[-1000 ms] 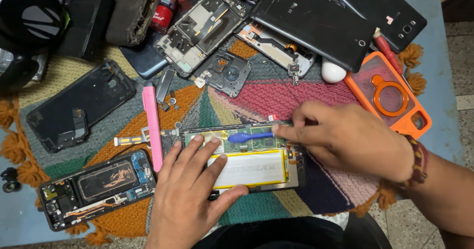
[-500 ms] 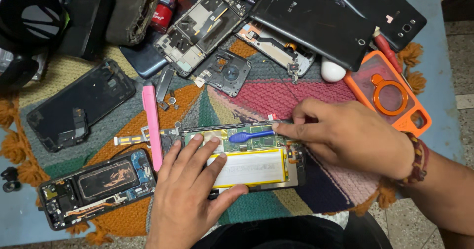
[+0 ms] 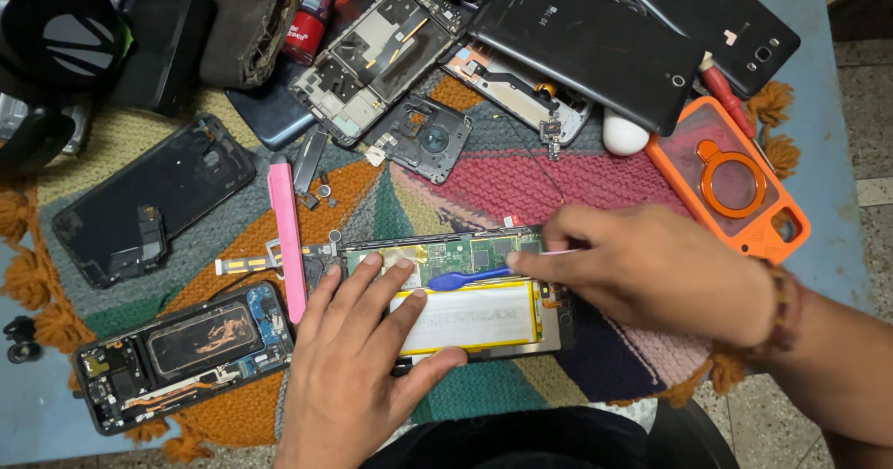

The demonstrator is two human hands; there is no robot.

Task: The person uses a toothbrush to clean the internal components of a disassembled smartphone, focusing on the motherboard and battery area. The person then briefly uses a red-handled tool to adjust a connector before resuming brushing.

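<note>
Left hand lies flat on the opened phone, fingers spread and pressing its near edge and battery, thumb hooked at the lower rim; nothing is gripped, we note only a steadying press. Our right hand comes in from the right with fingers pinched together on the handle of a blue pry tool, whose flat tip rests on the seam between the green circuit board and the white battery. The opened phone sits face down at the middle of a striped knitted mat, directly under both hands, the left covering its left half and the right hand touching its upper right corner. Around it we record much clutter: a pink stick just left of the phone, running up and away from the left hand's fingertips; a second gutted phone at lower left, close beside the left wrist; a black back cover farther left. Beyond the work, well apart from the hands, lie a bare metal frame, a small black camera plate, a large black phone, another black phone, a white earbud case and an orange case with a ring, the last near the right hand's knuckles. Nothing lies on the board between the two hands.
</note>
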